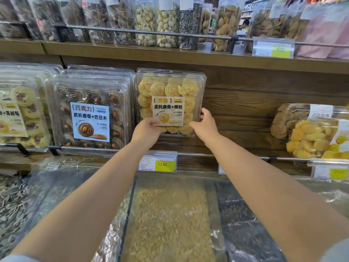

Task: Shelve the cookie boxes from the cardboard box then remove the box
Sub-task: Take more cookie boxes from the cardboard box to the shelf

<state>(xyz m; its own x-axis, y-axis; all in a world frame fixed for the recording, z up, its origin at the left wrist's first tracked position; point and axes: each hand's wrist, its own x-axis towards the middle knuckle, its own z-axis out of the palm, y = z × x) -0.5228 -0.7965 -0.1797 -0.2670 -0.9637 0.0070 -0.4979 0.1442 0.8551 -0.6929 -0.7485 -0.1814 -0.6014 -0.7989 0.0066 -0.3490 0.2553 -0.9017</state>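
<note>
Head view: a clear square plastic clamshell box of yellow swirl cookies point(170, 86) stands upright against the wooden back panel of the middle shelf point(245, 103), just right of a clear box of brown chocolate cookies point(90, 110). Its white-and-yellow label reads "武吒曲奇+椰粒". The left hand point(146, 129) grasps its lower left corner, thumb on the front; the right hand point(204, 124) grasps its lower right edge. The neighbour's blue-and-white label reads "巧克力" and "武吒曲奇+巴旦木". A yellow price tag point(164, 164) below reads 13.80.
</note>
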